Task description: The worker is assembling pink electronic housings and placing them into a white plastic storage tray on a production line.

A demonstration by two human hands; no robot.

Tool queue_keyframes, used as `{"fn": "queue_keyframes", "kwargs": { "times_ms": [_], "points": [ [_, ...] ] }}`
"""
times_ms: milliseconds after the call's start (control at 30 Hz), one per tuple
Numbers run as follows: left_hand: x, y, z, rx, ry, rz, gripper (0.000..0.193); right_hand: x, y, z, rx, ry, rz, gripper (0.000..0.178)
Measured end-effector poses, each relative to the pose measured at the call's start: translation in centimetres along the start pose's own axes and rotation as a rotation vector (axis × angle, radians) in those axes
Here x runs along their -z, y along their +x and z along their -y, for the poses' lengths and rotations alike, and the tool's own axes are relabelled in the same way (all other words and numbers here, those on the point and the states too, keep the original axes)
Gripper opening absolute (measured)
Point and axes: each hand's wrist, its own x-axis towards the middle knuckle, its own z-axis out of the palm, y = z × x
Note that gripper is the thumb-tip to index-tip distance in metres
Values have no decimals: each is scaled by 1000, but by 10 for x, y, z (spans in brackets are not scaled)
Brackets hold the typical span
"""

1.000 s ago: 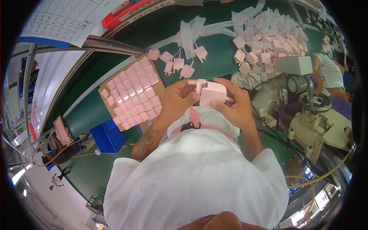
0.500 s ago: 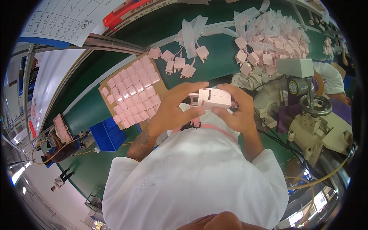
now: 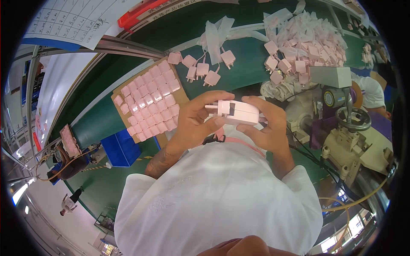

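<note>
Green surface [image 3: 250, 59] in a workshop, seen from above. Between the fingers of two hands lies a pink plug [image 3: 247, 113], its prongs [image 3: 211, 106] directed left. Fingers of the left hand [image 3: 191, 123] pinch the prong end; fingers of the right hand [image 3: 274, 126] pinch the body; a dark slot [image 3: 232, 109] shows between the two grips. Just left of the left fingers, a tan board [image 3: 183, 91] bears rows of pink blocks [image 3: 149, 102]; beyond the same fingers lie several loose plugs [image 3: 212, 78]. Beyond the right fingers, plugs and white wraps form a heap [image 3: 314, 53]; right of these fingers stands a machine [image 3: 337, 143] with a handwheel [image 3: 352, 126]. Farther left of the left fingers is a blue bin [image 3: 121, 147].
</note>
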Motion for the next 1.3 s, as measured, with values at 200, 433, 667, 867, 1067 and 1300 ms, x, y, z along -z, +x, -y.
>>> {"fn": "queue_keyframes", "kwargs": {
  "times_ms": [200, 433, 667, 867, 1067, 1300],
  "points": [
    [14, 2, -2, -55, 96, 129, 46, -4, 0, 2, 17, -21, 4, 62],
    [8, 0, -8, 9, -60, 154, 41, 3, -4, 1, 17, 36, 43, 61],
    [9, 3, -5, -125, 239, 119, 40, 4, -4, 7, -6, -46, 25, 60],
    [9, 1, -12, -61, 191, 163, 43, 0, -2, 8, 50, -50, -1, 59],
    [13, 1, -9, -38, 245, 165, 54, 6, -3, 7, 48, 4, 59, 59],
    [16, 4, -9, -115, 367, 259, 54, 6, -10, 7, -17, 50, 42, 60]
  ]
}}
